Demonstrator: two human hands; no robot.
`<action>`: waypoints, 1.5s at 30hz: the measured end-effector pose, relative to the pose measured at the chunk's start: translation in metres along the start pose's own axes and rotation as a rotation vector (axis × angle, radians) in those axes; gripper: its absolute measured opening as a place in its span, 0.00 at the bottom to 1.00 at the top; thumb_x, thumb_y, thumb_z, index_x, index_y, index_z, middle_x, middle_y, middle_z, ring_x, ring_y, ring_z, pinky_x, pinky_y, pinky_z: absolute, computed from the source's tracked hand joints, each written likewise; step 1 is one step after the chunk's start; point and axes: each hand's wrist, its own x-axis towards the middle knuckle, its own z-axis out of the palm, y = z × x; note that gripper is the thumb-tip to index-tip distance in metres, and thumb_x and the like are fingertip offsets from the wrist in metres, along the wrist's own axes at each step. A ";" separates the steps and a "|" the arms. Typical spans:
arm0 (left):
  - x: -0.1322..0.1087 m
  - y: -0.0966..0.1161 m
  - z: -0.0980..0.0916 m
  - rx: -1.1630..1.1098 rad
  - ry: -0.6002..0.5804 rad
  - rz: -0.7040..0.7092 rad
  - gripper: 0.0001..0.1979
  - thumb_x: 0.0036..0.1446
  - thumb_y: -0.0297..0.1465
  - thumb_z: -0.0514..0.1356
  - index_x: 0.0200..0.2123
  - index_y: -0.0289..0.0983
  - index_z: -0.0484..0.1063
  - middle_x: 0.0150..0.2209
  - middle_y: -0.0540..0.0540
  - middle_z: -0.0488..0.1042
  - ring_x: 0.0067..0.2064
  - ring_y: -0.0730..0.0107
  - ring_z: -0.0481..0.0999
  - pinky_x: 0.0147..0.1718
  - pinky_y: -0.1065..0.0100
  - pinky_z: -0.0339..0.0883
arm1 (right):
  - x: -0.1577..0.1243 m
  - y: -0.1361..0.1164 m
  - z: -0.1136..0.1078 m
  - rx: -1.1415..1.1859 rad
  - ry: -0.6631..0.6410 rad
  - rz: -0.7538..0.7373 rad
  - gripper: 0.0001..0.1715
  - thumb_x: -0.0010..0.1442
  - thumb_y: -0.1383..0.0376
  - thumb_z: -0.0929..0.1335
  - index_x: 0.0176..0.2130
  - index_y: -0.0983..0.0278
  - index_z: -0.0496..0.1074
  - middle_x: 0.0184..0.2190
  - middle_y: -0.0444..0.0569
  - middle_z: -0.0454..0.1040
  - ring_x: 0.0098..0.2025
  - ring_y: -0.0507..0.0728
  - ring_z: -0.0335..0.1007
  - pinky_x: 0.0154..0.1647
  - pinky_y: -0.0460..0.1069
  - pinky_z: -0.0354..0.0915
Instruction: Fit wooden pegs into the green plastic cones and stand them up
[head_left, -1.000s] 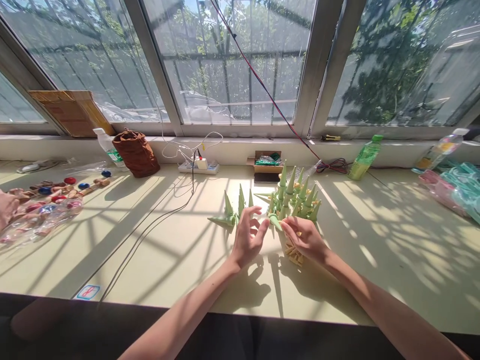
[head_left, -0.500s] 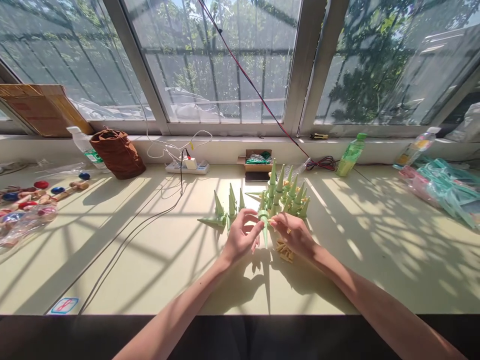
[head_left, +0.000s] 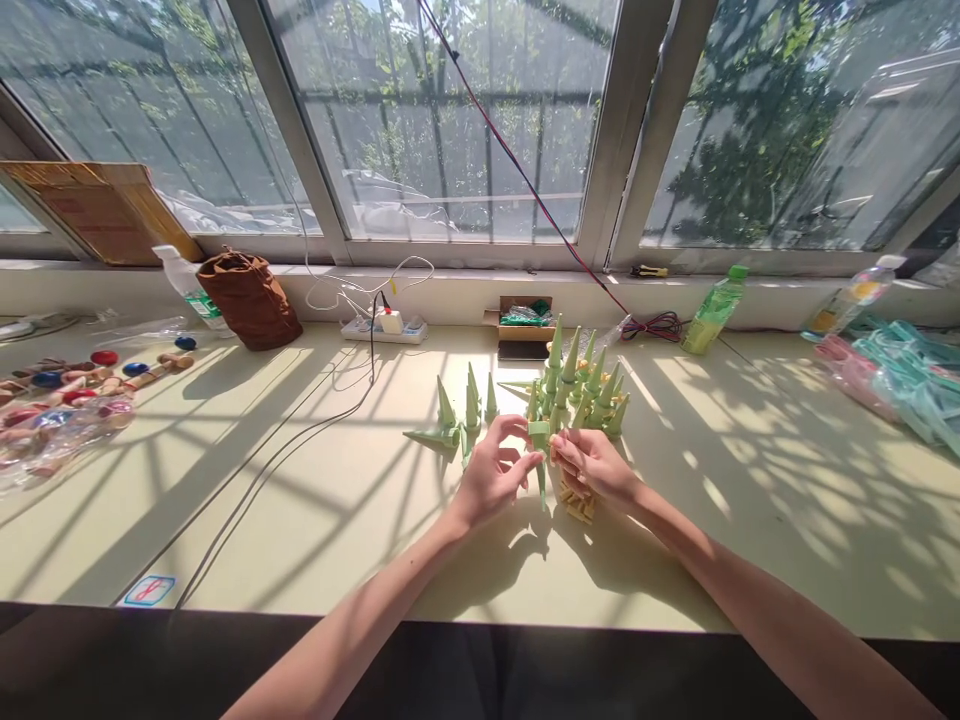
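Observation:
My left hand [head_left: 491, 472] pinches a green spiked piece [head_left: 539, 436] between thumb and fingers, its long point facing down toward me. Against the right side of that piece, my right hand [head_left: 600, 468] is closed, fingertips pinching a small tan peg that they mostly cover. Below my right hand lies a pile of short tan pegs [head_left: 577, 505]. Just beyond my hands stands a cluster of green cone-shaped pieces [head_left: 571, 360], some with tan bits among them. Left of it are several more green cones [head_left: 445, 405], one lying on its side.
At the back are a small open cardboard box [head_left: 525, 318], a power strip [head_left: 412, 333] with cables, a brown pouch [head_left: 251, 305] and a green-capped bottle [head_left: 714, 315]. Red and blue wooden toys [head_left: 71, 390] lie left, plastic bags [head_left: 911, 370] right. The table's front edge is near my forearms.
The view has shifted slightly, so things sit a little further right. The green piece has turned a little in my left hand, and my right fingertips have closed in against its side.

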 end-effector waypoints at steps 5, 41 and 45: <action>-0.002 0.001 -0.001 0.151 -0.014 0.125 0.17 0.62 0.33 0.60 0.53 0.39 0.62 0.47 0.43 0.70 0.25 0.81 0.71 0.20 0.76 0.70 | 0.001 -0.001 -0.003 0.219 -0.070 0.082 0.27 0.58 0.47 0.71 0.24 0.62 0.59 0.17 0.34 0.50 0.14 0.45 0.47 0.12 0.43 0.47; 0.002 -0.002 -0.002 -0.087 -0.075 -0.101 0.16 0.62 0.44 0.60 0.34 0.35 0.68 0.24 0.53 0.67 0.17 0.79 0.66 0.14 0.77 0.59 | -0.005 -0.003 -0.003 -0.511 0.050 -0.358 0.17 0.68 0.56 0.63 0.32 0.64 0.68 0.19 0.40 0.61 0.20 0.50 0.56 0.21 0.46 0.55; 0.002 -0.004 -0.003 -0.042 -0.088 -0.081 0.15 0.62 0.42 0.60 0.37 0.35 0.68 0.27 0.52 0.67 0.20 0.80 0.67 0.16 0.76 0.62 | -0.003 -0.001 -0.003 -0.262 -0.004 -0.127 0.21 0.65 0.49 0.64 0.30 0.62 0.64 0.16 0.37 0.59 0.15 0.49 0.57 0.16 0.45 0.54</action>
